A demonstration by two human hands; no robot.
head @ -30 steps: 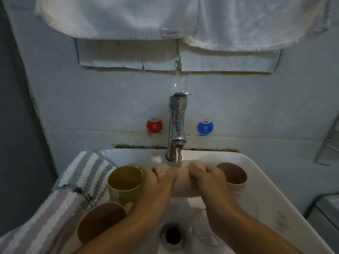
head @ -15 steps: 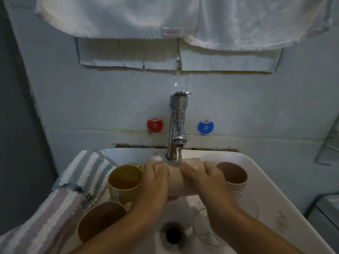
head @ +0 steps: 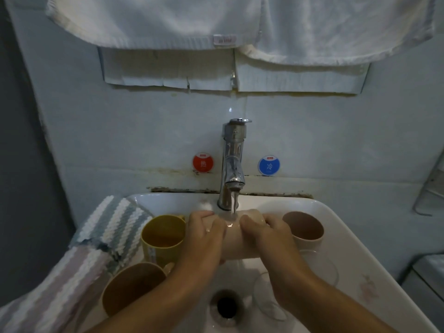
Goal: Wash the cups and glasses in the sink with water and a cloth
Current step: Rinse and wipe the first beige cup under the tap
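Holding pink cup [head: 236, 246] sideways under tap [head: 232, 162] stream — left hand [head: 204, 239], right hand [head: 266, 234] both gripping it.

We are seeing two bare forearms entering from the bottom of the frame, no sleeves, watch or bracelets showing. The left hand [head: 204, 239] and right hand [head: 269, 239], mid-frame, are wearing no gloves. Both are glistening wet. Rings: we are not making any out; lighting is dim.
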